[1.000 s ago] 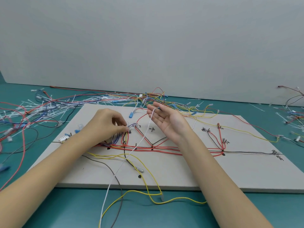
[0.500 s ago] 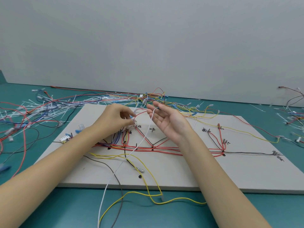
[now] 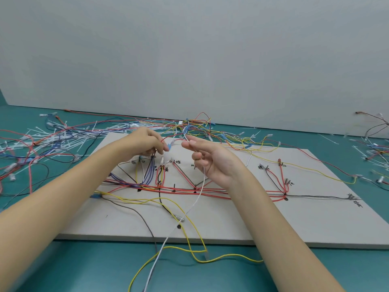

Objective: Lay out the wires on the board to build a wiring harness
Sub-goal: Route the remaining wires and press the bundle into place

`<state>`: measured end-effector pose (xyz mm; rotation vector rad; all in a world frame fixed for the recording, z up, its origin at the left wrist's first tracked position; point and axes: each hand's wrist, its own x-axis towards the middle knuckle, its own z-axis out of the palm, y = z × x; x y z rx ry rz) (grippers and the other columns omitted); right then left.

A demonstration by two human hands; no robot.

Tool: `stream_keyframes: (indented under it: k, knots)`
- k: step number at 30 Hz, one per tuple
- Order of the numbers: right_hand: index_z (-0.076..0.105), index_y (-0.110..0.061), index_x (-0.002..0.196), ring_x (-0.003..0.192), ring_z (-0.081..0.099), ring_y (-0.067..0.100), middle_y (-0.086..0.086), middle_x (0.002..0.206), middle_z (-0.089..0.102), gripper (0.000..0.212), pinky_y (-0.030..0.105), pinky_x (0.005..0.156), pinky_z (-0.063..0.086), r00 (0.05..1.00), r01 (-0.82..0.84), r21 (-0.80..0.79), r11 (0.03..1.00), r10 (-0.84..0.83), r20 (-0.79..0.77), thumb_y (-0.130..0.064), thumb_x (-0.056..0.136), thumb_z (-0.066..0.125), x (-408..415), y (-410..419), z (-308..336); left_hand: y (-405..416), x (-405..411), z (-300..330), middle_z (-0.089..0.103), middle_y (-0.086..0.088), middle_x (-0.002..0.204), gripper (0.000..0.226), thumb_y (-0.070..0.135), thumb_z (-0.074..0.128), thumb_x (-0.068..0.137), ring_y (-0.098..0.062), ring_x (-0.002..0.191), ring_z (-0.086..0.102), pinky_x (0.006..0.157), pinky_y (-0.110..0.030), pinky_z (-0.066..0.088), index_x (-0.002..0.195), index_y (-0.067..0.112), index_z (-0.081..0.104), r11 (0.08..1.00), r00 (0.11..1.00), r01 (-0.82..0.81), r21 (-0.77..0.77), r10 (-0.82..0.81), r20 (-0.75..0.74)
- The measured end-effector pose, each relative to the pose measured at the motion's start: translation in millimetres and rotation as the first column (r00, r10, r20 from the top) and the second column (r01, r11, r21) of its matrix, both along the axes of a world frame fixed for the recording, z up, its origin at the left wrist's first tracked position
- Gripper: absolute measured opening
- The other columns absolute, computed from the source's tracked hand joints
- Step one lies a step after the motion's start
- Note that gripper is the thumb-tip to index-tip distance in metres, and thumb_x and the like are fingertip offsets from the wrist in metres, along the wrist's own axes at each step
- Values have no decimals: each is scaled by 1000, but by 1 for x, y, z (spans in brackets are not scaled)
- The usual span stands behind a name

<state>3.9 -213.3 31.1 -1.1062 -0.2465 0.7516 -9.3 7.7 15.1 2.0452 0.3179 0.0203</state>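
The pale board (image 3: pixel 315 220) lies on the teal table, with red wires (image 3: pixel 210 191) laid along marked routes and a purple bundle (image 3: pixel 147 175) fanning up at the left. Above the board's far edge, my left hand (image 3: pixel 143 144) pinches a red wire at its blue terminal (image 3: pixel 169 146). My right hand (image 3: pixel 212 163) is palm up with curled fingers gripping a white wire (image 3: pixel 195 201). That wire hangs down across the board and off the table's front edge. A loose yellow wire (image 3: pixel 185 209) loops over the board's front edge.
Loose wires and white cable ties (image 3: pixel 54 140) are heaped on the table to the left and behind the board. More wires (image 3: pixel 374 152) lie at the right. A grey wall stands close behind.
My left hand has lifted off the board and moved up and right toward my right hand. The right hand's fingers have curled around the white wire that lay across its flat palm.
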Motion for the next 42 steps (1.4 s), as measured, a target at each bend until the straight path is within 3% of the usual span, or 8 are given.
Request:
stream_keyframes:
  k: [3, 8, 14, 17, 24, 33, 38, 42]
  knots:
    - [61, -7, 110, 45, 45, 4, 2, 80, 71, 20, 11, 38, 33, 1000, -8, -12, 1000, 9, 1, 0, 93, 54, -3, 1, -2, 6, 3, 7, 69, 1, 67, 11, 4, 77, 73, -5, 49, 53, 45, -14, 42, 74, 15, 79, 998, 991, 67, 13, -65, -118]
    - [64, -7, 107, 45, 47, 4, 4, 83, 72, 18, 11, 40, 37, 1000, -2, -24, 1000, 2, 10, 0, 93, 55, -3, 2, -3, 14, 4, 13, 73, -1, 70, 12, 15, 81, 74, -6, 58, 62, 51, -12, 48, 86, 13, 79, 986, 975, 165, 28, -159, -154]
    - [67, -10, 102, 45, 50, 4, 3, 83, 74, 15, 10, 43, 42, 999, -2, -130, 991, 9, 50, -3, 92, 58, -5, 1, -6, 13, 3, 7, 73, -5, 68, 8, 18, 85, 69, -4, 54, 61, 47, -12, 43, 73, 21, 80, 977, 993, 115, 177, -112, -26]
    - [67, -10, 99, 43, 48, 3, 2, 82, 74, 13, 10, 41, 40, 998, -4, -162, 987, 14, 59, -3, 92, 58, -6, 0, -7, 18, 0, 2, 74, 0, 69, 12, 18, 88, 65, -1, 59, 64, 61, -16, 46, 68, 24, 79, 971, 995, 89, 221, -95, 18]
    - [66, -8, 102, 42, 45, 4, 3, 82, 75, 14, 12, 39, 37, 996, 9, -223, 975, 10, 86, -4, 91, 59, -9, 1, -10, 24, -4, -9, 75, 4, 74, 12, 16, 88, 64, -1, 68, 66, 68, -20, 44, 68, 24, 79, 992, 998, 11, 123, -17, 52]
    - [69, -7, 92, 41, 44, 4, 6, 85, 75, 6, 11, 36, 34, 994, 17, -266, 964, 11, 104, -8, 89, 63, -11, -2, -9, 26, 2, 0, 76, 2, 81, 20, 5, 79, 74, -13, 87, 63, 60, -24, 46, 59, 17, 75, 997, 992, -36, 67, 44, -117]
    - [69, -9, 91, 42, 42, 4, 5, 79, 74, 7, 12, 35, 30, 988, 12, -296, 955, 35, 151, -9, 89, 63, -12, -1, -9, 25, 1, -2, 75, 2, 80, 12, 0, 76, 77, -13, 81, 60, 57, -23, 45, 73, 12, 75, 997, 995, -56, 49, 60, -75]
    - [70, -9, 92, 42, 42, 4, 4, 78, 74, 8, 12, 36, 30, 988, 15, -289, 957, 31, 154, -9, 90, 62, -12, -2, -10, 25, -2, -7, 76, 3, 81, 11, 2, 76, 77, -7, 60, 56, 44, -17, 40, 79, 13, 77, 998, 998, -48, 49, 50, -25]
